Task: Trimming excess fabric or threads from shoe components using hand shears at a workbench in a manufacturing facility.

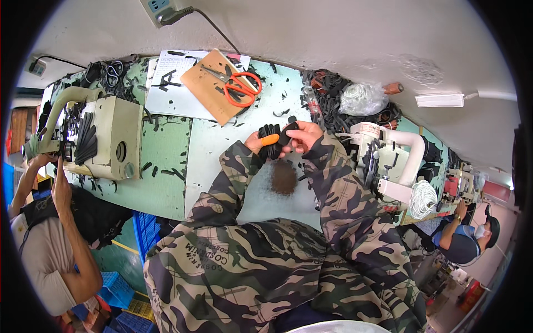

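My left hand [254, 142] is closed round a bundle of black strips [270, 149], with an orange finger cover [270, 140] on one finger. Thumb and fingers of my right hand [305, 135] pinch a flat black piece [287, 133] at the right side of that bundle. Both hands meet above the pale worktop [222, 166], in front of my chest. What kind of part the black pieces are, I cannot tell. Below my hands, a round brown worn patch [283, 177] marks the table.
Orange-handled scissors [240, 87] lie on a brown notebook [206, 91] beyond my hands. Cream machines stand left [119, 136] and right [372, 150]. Black scraps [333, 91] heap up at the back right. Co-workers sit at the left [50, 244] and far right [461, 238].
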